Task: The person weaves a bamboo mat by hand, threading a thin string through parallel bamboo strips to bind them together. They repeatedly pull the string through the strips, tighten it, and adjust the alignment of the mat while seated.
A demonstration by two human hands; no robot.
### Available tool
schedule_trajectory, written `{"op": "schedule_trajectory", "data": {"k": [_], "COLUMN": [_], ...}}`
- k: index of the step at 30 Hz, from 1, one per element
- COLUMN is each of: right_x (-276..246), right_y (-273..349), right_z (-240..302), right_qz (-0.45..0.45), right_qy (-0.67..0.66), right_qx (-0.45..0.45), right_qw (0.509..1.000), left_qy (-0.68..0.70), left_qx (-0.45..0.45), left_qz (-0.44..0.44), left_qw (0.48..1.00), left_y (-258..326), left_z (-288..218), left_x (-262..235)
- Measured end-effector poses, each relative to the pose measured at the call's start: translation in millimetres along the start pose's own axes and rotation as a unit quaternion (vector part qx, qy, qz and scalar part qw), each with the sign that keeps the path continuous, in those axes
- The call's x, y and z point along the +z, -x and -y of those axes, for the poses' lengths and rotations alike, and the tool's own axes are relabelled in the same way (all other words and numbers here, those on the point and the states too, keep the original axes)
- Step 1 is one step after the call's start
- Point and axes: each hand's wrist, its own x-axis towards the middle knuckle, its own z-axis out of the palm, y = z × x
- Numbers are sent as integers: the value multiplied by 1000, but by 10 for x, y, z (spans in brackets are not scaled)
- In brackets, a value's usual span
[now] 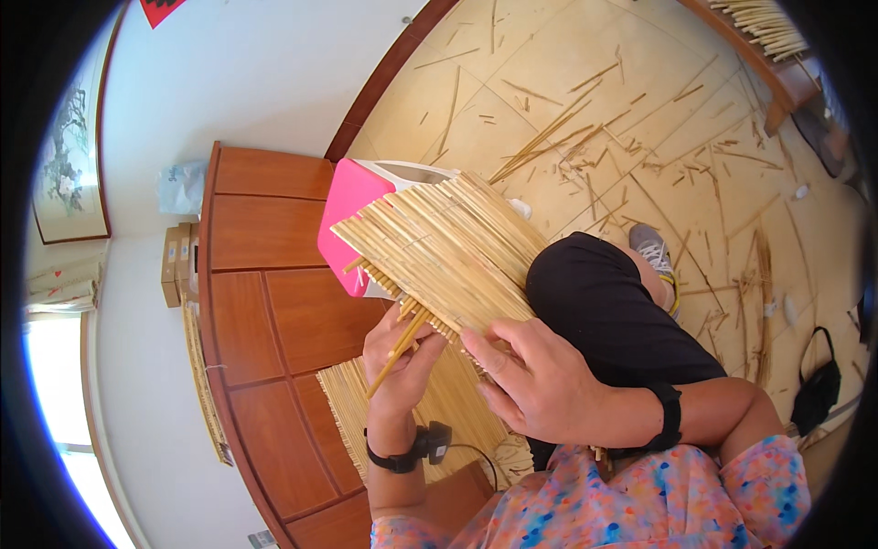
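Left hand (pixel 404 375) pinches thin tan reeds (pixel 407 336); right hand (pixel 553 380), grip unclear, touches pale reed mat (pixel 444 242) ahead. Likely joining; next needs aligning.

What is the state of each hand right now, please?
Left hand: closed, holding thin sticks.
Right hand: partly curled, touching the edge of the stick panel; whether its grip is closed cannot be told.

Before me slants a flat, pale straw-coloured panel of slim parallel stalks (pixel 448 242), tightly laid side by side, its far-left edge stepped. My right hand (pixel 549 375) touches its near corner. Several loose, slender golden-brown stalks (pixel 400 348) angle out beneath it, gripped in my left hand (pixel 389 371).
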Motion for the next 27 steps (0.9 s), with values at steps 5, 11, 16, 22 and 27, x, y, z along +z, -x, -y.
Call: {"op": "schedule_trajectory", "data": {"k": [5, 11, 16, 22, 27], "right_x": [-137, -68, 49, 133, 45], "right_y": [-127, -327, -469, -489, -499], "right_z": [109, 181, 285, 272, 214], "right_qz": [29, 18, 40, 39, 26], "right_qy": [72, 245, 351, 390, 399], "right_qx": [16, 27, 5, -26, -12], "right_qw": [997, 969, 935, 920, 916], "left_qy": [9, 21, 58, 48, 58], "left_qx": [53, 69, 112, 151, 148], "left_qz": [42, 54, 22, -14, -49], "left_qw": [998, 996, 992, 987, 986], "left_y": [-127, -193, -135, -87, 156], "left_z": [17, 32, 158, 200, 610], "left_x": [-63, -69, -28, -13, -81]}}
